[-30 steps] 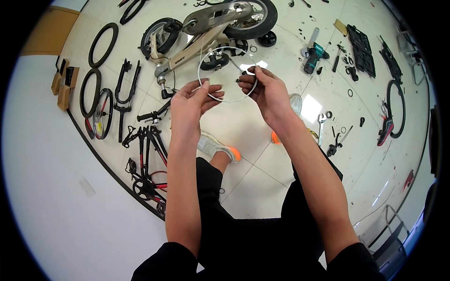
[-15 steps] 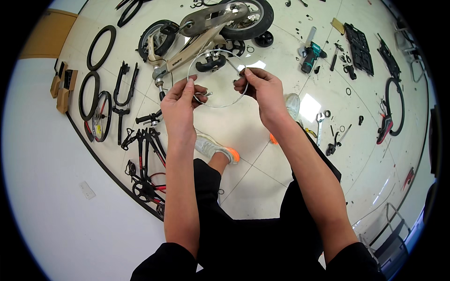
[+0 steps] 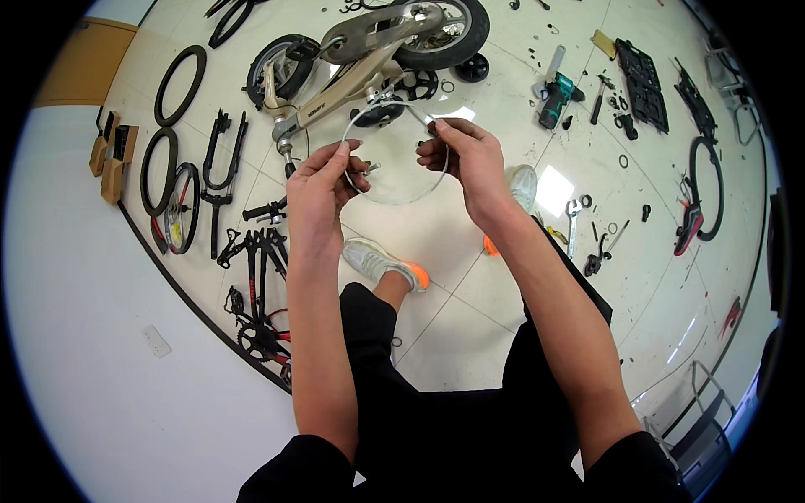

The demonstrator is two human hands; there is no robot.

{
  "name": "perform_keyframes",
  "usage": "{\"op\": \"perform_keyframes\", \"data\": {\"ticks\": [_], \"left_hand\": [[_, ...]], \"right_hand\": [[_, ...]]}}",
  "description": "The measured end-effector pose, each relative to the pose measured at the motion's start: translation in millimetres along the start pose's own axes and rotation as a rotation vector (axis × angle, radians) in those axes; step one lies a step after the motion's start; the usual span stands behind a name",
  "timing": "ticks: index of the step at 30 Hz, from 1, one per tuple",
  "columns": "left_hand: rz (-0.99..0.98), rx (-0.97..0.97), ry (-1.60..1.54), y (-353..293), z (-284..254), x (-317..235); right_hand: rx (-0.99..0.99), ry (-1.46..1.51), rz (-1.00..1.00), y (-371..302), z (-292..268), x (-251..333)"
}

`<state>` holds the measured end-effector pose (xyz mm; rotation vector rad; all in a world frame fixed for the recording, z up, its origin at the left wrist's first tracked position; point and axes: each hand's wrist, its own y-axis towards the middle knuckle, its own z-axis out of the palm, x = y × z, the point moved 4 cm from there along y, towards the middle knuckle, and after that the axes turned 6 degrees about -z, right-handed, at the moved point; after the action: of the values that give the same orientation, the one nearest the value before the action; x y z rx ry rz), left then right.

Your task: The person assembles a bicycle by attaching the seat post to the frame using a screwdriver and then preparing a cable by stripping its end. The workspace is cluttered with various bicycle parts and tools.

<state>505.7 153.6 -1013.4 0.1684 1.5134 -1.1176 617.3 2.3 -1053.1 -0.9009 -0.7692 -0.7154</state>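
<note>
Between my two hands, above the floor, hangs a thin whitish cable (image 3: 406,103) bent into a round loop. The left side of the loop is pinched between thumb and fingers of my left hand (image 3: 323,180). A small metal end piece (image 3: 371,169) sticks out beside those fingers. Thumb and forefinger of my right hand (image 3: 465,159) close on the loop's upper right side, near a light-coloured sleeve or end. Beyond the cable a beige folding bicycle or scooter (image 3: 344,90) lies on its side.
At left lie black tyres (image 3: 180,85), a black fork (image 3: 216,197) and a black bicycle frame (image 3: 262,268). On the right are a teal cordless drill (image 3: 553,105), a wrench (image 3: 572,220), a hammer (image 3: 599,102) and a black tool case (image 3: 642,88). My shoes (image 3: 377,258) stand below the hands.
The cable loop has shifted slightly downward and changed shape a little. My left hand has moved slightly left; both hands keep their grip.
</note>
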Motion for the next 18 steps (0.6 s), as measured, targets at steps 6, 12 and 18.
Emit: {"op": "perform_keyframes", "data": {"ticks": [6,12,18], "left_hand": [[0.035,-0.023,-0.133,0.3,-6.1,-4.2],[0.017,0.02,-0.145,1.2,-4.3,0.8],[-0.118,0.163,0.023,-2.6,3.5,7.9]], "right_hand": [[-0.002,0.021,-0.02,4.4,-2.3,1.1],[0.146,-0.02,-0.004,1.4,2.5,-3.3],[0.026,0.007,-0.071,6.9,-10.4,1.2]]}}
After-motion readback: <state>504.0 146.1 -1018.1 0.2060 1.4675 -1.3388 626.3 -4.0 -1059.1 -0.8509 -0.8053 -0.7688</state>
